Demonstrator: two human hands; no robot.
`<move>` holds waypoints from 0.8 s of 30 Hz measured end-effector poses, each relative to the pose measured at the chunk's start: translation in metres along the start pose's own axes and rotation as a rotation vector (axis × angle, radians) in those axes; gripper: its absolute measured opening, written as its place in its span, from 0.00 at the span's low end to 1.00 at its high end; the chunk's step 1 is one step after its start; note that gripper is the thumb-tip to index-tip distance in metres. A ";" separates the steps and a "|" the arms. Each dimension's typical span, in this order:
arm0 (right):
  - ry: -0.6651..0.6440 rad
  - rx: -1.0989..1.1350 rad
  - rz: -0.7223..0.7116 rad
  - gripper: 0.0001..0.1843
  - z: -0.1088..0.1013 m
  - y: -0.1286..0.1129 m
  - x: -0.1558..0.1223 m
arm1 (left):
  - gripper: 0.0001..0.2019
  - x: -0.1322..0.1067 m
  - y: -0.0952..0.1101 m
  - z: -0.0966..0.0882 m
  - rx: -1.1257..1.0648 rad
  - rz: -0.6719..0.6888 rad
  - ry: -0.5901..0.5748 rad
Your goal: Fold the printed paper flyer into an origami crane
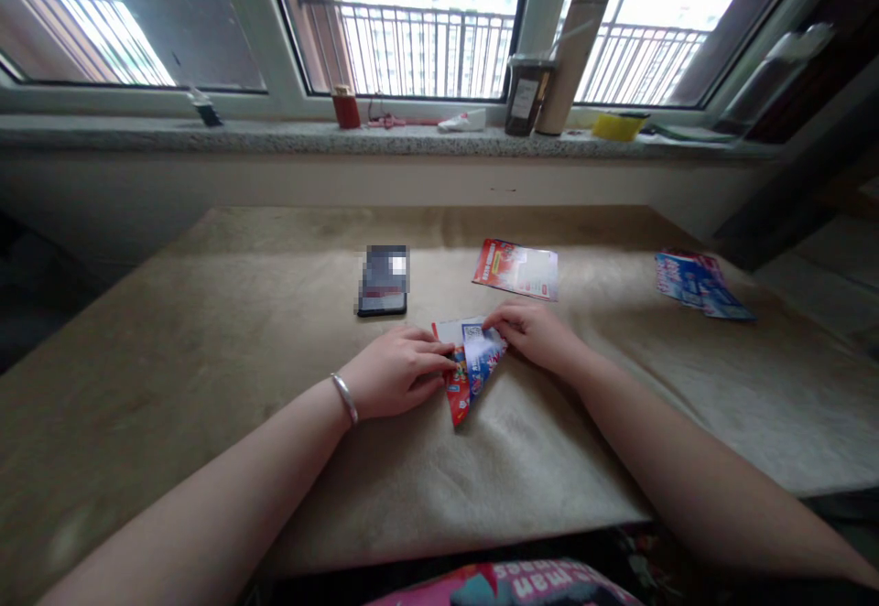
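Note:
A colourful printed paper [471, 363], folded into a pointed shape, lies on the tan cloth-covered table [206, 359] right in front of me. My left hand [395, 373], with a silver bangle at the wrist, presses its fingers together on the paper's left side. My right hand [532, 331] pinches the paper's upper right edge with curled fingers. Both hands rest on the table.
A dark phone [383, 281] lies just beyond my left hand. A red-and-white leaflet [516, 269] lies past my right hand, and blue leaflets [697, 284] sit at the far right. The windowsill [275, 137] holds a red cup, jars and a yellow container.

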State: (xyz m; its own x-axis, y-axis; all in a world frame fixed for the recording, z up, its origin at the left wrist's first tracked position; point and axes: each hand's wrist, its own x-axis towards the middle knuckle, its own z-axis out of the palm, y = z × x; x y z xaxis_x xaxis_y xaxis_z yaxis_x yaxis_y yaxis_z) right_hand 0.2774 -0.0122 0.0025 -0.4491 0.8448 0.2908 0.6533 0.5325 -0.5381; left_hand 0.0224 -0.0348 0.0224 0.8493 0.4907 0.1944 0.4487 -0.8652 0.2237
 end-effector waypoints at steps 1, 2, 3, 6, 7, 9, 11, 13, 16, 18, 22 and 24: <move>-0.009 -0.024 -0.013 0.13 0.001 -0.001 0.000 | 0.14 0.001 0.001 0.001 -0.004 0.004 -0.001; -0.018 -0.040 -0.022 0.13 0.002 -0.002 0.001 | 0.13 0.001 0.002 0.001 -0.009 -0.005 0.002; -0.028 -0.048 -0.028 0.13 0.003 -0.002 0.001 | 0.13 0.002 0.003 0.002 -0.018 -0.023 0.007; -0.050 -0.049 -0.032 0.14 0.007 -0.003 0.001 | 0.12 0.002 0.002 0.005 -0.071 -0.082 0.023; -0.047 -0.050 -0.035 0.14 0.008 -0.003 0.002 | 0.12 0.002 0.002 0.006 -0.091 -0.102 0.035; -0.030 -0.056 -0.046 0.14 0.009 -0.004 0.002 | 0.16 0.002 0.001 0.009 -0.116 -0.124 0.071; -0.017 -0.069 -0.058 0.14 0.011 -0.005 0.003 | 0.20 0.001 0.000 0.011 -0.107 -0.107 0.097; -0.017 -0.080 -0.063 0.14 0.011 -0.005 0.003 | 0.20 0.001 0.000 0.012 -0.063 -0.063 0.076; -0.015 -0.080 -0.063 0.14 0.012 -0.006 0.003 | 0.17 0.002 0.001 0.012 0.009 -0.030 0.031; -0.001 -0.052 -0.086 0.13 0.011 -0.006 0.002 | 0.17 0.001 0.002 0.012 0.024 -0.033 0.026; 0.004 -0.030 -0.185 0.11 0.002 -0.009 -0.002 | 0.17 0.000 0.001 0.013 0.029 -0.044 0.023; -0.056 -0.084 -0.249 0.11 -0.004 -0.011 -0.004 | 0.17 0.000 0.000 0.013 0.029 -0.042 0.020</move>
State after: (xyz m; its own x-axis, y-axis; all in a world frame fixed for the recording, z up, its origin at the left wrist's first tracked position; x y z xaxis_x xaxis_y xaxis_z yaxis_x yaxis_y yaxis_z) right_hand 0.2743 -0.0209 0.0100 -0.6337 0.6845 0.3604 0.5661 0.7278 -0.3870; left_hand 0.0263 -0.0359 0.0100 0.8241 0.5285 0.2041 0.4920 -0.8462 0.2046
